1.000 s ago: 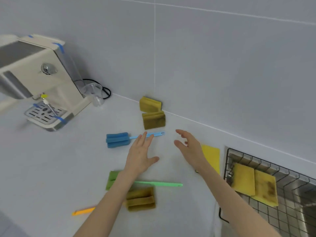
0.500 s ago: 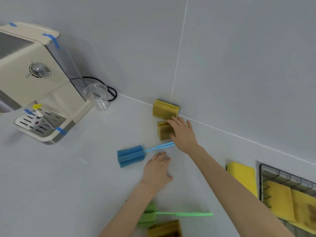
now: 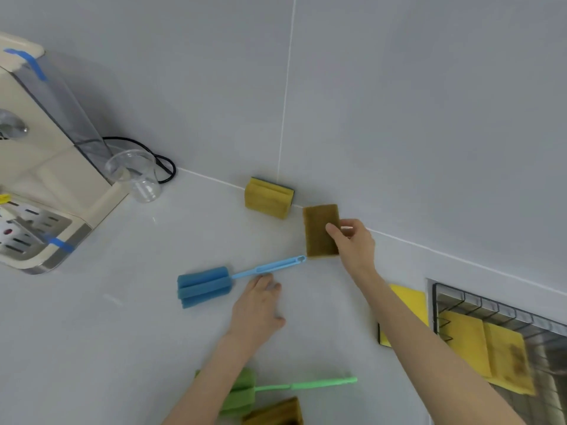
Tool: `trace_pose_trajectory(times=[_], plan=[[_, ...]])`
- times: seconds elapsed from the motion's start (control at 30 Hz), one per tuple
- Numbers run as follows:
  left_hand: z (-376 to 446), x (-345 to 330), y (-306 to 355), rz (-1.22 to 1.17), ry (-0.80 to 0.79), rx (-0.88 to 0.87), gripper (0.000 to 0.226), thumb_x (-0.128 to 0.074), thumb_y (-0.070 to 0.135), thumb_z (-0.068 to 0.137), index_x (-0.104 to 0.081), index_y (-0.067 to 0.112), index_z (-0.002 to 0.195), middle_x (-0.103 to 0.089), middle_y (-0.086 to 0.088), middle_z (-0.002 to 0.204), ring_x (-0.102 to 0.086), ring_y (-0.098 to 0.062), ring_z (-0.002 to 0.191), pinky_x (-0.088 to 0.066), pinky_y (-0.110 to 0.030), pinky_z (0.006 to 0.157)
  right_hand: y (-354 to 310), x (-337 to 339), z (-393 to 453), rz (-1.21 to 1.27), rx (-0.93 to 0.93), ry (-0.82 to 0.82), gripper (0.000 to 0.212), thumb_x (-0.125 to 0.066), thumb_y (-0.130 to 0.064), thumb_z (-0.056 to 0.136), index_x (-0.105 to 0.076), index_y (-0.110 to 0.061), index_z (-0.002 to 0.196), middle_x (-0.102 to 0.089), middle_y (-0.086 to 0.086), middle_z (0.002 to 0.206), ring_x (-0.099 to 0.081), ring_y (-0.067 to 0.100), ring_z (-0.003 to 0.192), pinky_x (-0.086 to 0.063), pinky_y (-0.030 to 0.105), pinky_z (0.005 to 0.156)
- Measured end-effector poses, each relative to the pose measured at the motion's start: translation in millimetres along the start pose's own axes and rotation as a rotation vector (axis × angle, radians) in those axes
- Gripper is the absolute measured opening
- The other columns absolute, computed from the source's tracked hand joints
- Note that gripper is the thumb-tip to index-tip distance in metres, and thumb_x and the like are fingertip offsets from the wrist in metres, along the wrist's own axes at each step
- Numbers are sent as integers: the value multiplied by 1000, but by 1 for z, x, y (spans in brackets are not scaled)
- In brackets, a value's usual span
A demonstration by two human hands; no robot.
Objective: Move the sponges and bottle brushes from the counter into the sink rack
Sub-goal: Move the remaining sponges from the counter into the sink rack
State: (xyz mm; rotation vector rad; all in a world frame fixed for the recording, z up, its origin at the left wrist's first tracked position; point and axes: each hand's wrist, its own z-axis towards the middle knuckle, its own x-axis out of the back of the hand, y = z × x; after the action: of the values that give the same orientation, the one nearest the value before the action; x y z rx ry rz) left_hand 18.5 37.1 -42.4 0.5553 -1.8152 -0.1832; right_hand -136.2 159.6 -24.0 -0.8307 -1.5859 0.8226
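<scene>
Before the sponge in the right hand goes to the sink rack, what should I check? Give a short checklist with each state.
1. Right hand grips the brown sponge: ok, thumb on its face.
2. Sponge lifted clear of the counter: cannot tell.
3. Sink rack has free space: cannot tell; two yellow sponges lie there and the rest is cut off.
4. Path to the rack is free: ok, only a flat yellow sponge lies between.
5. Left hand is out of the way: ok, beside the blue brush.
</scene>
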Motion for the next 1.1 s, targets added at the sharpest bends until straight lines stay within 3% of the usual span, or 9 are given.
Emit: trace_pose_trajectory(times=[0.17,0.33,0.43,0.5,0.67,0.8,0.87,0.97,1.1], plan=[[-2,2,3,14,-14,2,60,-60,29,82,-35,15,134,-24,-3,150,-18,-18,139,-25,-28,111,28,10,0,-143,-169,-39,30,-67,-32,81,-64,-7,97,-68,12,95,-62,29,93,-46,33,79],[-3,3,3,5,-23,6,60,-60,29,82,-33,15,135,-22,-3,151,-16,-18,140,-27,-29,111,34,8,0,-181,-124,-21,30,-67,-30,81,-66,-3,95,-69,15,96,-62,30,91,-43,30,73],[-2,3,3,4,-20,5,62,-59,30,83,-30,16,137,-20,-2,152,-15,-18,141,-25,-28,112,31,9,4,-235,-131,-34,39,-69,-30,79,-60,-1,104,-65,18,105,-57,33,103,-45,38,88],[-2,3,2,4,-14,0,62,-58,30,84,-29,16,138,-19,-3,152,-14,-18,141,-23,-27,112,22,12,8,-294,-117,-23,46,-70,-26,77,-53,-4,114,-58,19,115,-46,35,114,-38,41,98],[-2,3,2,32,-25,-8,62,-56,30,85,-27,16,138,-18,-4,152,-13,-20,141,-24,-29,113,-25,-5,18,-437,354,-38,35,-60,-12,82,-56,-9,117,-55,14,126,-36,32,123,-30,35,103],[1,4,0,96,-59,-14,63,-56,33,84,-27,15,137,-19,-6,150,-16,-22,140,-31,-35,109,-56,-49,28,-613,690,-209,50,-54,-10,85,-40,-9,134,-44,14,140,-34,31,131,-29,40,108],[2,5,-1,106,-64,-12,63,-57,33,83,-28,15,136,-20,-6,150,-17,-23,139,-33,-37,109,-57,-70,33,-770,737,-266,56,-50,-17,89,-27,-11,140,-34,10,147,-26,28,137,-23,39,111],[2,4,-2,100,-65,-7,62,-57,33,84,-29,16,136,-19,-4,150,-17,-22,139,-36,-37,106,-50,-88,39,-834,731,-244,48,-48,-21,92,-33,-9,136,-33,10,149,-26,26,138,-24,41,110],[1,3,-3,97,-46,-10,62,-56,33,85,-27,17,137,-17,-2,151,-17,-21,139,-35,-36,106,-41,-99,37,-838,749,-136,33,-62,-5,81,-54,-4,113,-59,16,122,-52,34,116,-46,42,89]])
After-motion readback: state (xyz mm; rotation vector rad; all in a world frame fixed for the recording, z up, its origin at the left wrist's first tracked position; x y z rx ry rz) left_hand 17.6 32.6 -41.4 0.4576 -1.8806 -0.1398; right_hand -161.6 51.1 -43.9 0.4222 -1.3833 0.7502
